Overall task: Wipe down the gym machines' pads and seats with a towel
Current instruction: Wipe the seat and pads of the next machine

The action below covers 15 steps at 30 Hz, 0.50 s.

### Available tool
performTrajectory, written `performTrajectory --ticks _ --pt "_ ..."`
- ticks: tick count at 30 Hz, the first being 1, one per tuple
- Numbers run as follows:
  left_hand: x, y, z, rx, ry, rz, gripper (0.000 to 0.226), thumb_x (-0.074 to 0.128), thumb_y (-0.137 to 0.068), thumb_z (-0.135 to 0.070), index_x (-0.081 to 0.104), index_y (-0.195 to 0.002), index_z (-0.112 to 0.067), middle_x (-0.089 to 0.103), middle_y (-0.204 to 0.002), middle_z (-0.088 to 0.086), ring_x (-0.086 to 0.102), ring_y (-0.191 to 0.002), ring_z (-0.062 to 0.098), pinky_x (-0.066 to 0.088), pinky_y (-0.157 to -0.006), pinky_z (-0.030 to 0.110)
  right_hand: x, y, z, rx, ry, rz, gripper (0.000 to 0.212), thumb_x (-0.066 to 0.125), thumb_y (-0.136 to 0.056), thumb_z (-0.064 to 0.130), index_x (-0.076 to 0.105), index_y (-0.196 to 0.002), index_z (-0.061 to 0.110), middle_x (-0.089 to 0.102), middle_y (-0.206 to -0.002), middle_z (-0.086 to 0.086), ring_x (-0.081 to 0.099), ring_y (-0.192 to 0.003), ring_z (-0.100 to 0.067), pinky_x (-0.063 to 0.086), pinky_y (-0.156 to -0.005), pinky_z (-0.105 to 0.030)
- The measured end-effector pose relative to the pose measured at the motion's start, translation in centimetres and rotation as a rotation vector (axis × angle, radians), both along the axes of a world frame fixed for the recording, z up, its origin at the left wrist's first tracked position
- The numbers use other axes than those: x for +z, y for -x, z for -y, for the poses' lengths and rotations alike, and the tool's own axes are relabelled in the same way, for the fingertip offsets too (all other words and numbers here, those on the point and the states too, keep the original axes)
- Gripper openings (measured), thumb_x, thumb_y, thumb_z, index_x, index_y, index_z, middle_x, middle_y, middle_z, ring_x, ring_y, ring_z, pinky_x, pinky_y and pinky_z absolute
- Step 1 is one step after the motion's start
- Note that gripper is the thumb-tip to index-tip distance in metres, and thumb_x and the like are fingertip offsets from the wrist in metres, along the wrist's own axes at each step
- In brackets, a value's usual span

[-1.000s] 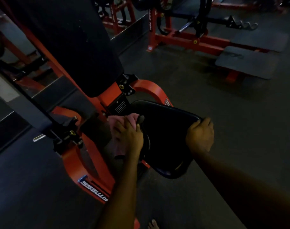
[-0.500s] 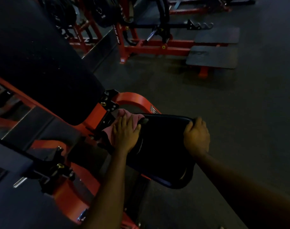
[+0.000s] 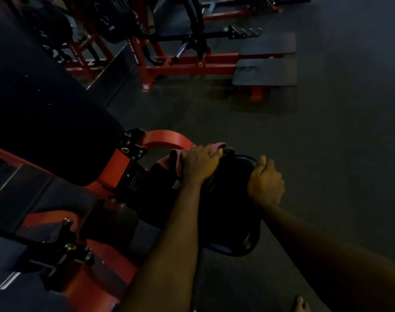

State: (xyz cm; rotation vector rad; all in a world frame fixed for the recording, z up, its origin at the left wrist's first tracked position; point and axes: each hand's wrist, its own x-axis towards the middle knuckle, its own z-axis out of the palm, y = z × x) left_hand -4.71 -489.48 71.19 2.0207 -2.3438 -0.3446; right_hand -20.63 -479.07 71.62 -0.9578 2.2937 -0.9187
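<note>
The seat [image 3: 228, 212] of the nearest machine is a black padded cushion. Its near edge is lowest in view, and both forearms reach over it. On the seat's right edge, close to the far right corner, the right hand [image 3: 265, 180] grips the rim. Its fingers are curled under the edge and the thumb is laid up along the top, so it looks like a bracing hold rather than a wiping one. At the seat's far edge, toward the far left corner, the left hand [image 3: 198, 164] lies on the pink towel [image 3: 169, 161]. Its fingers are bent over the wadded cloth and press it down against the padding, and folds of the cloth stick out on either side of the hand. The step in hand seems to be wiping the back strip of the seat, next to the red frame [image 3: 162, 138]. The next move probably calls for firm pressure while dragging the towel back across the middle and near part of the cushion. After that it would go up onto the big dark back pad [image 3: 48, 122], which rises at the left just past the seat. Well beyond, across the dark floor [image 3: 327, 143], another red machine [image 3: 192, 68] with two flat footplates [image 3: 266, 73] waits its turn.
</note>
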Motion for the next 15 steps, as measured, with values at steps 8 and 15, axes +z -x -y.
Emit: performTrajectory --ticks 8,15 --pt "1.5 -5.7 1.6 -0.042 -0.098 -0.144 0.053 0.033 -0.093 -0.078 0.046 -0.14 -0.056 0.063 -0.137 0.0 0.054 -0.131 0.024 0.029 -0.112 0.041 -0.2 0.1 -0.2 -0.091 -0.026 0.048 0.044 0.029 -0.108 0.038 0.063 -0.111 0.009 0.068 -0.105 -0.019 0.064 -0.099 -0.039 0.051 -0.088 -0.049" --pt "0.2 3.6 -0.6 -0.008 0.083 -0.011 0.059 0.031 -0.097 -0.069 0.066 -0.125 -0.03 0.07 -0.118 0.005 0.062 -0.113 0.028 0.04 -0.099 0.04 -0.3 0.1 0.1 -0.112 -0.002 0.13 0.038 0.034 -0.105 0.031 0.063 -0.104 0.007 0.067 -0.104 -0.02 0.063 -0.097 -0.04 0.052 -0.086 -0.049"
